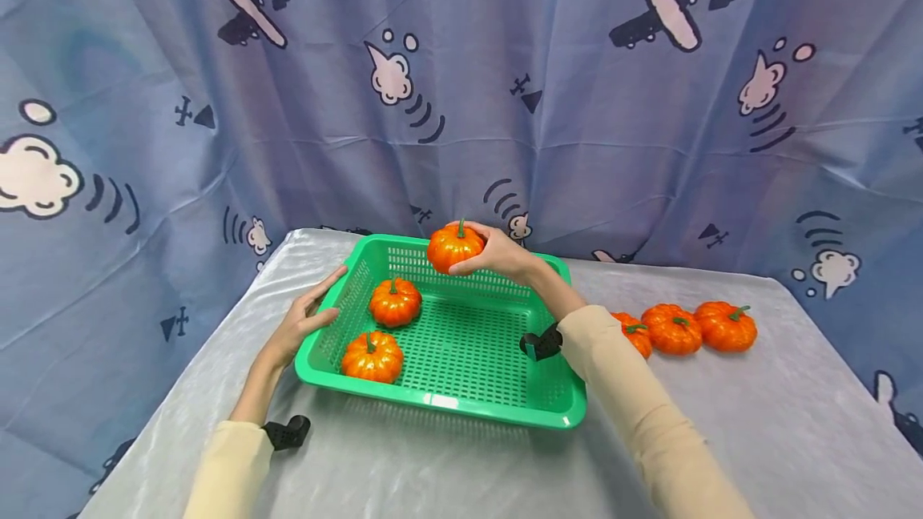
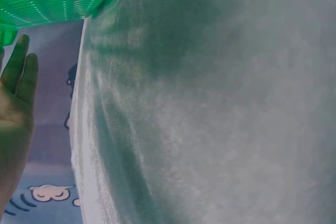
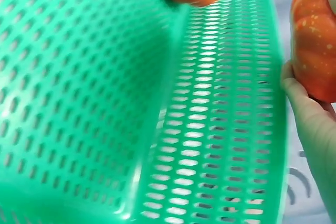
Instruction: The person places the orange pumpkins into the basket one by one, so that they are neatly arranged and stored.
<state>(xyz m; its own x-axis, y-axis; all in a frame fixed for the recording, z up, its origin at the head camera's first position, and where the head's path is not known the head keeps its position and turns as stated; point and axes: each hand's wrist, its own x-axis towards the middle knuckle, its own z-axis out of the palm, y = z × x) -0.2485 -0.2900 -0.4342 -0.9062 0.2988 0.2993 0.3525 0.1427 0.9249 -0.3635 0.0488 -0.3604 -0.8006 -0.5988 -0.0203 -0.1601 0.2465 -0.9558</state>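
In the head view my right hand (image 1: 497, 253) holds a small orange pumpkin (image 1: 454, 248) with a green stem over the far side of the green basket (image 1: 440, 400). The right wrist view shows that pumpkin (image 3: 314, 45) between thumb and fingers, beside the slotted basket wall (image 3: 210, 103). My left hand (image 1: 294, 327) is at the basket's left rim, fingers extended along the outside and thumb at the edge. Straight fingers of the left hand (image 2: 16, 93) show below the basket in the left wrist view. Two pumpkins, one farther (image 1: 395, 303) and one nearer (image 1: 372, 359), lie in the basket's left part.
To the right of the basket a row of pumpkins (image 1: 671, 329) lies on the pale cloth-covered table (image 1: 793, 423); my right sleeve (image 1: 642, 407) partly hides one of them. A blue curtain (image 1: 461, 102) with airplane prints hangs behind the table.
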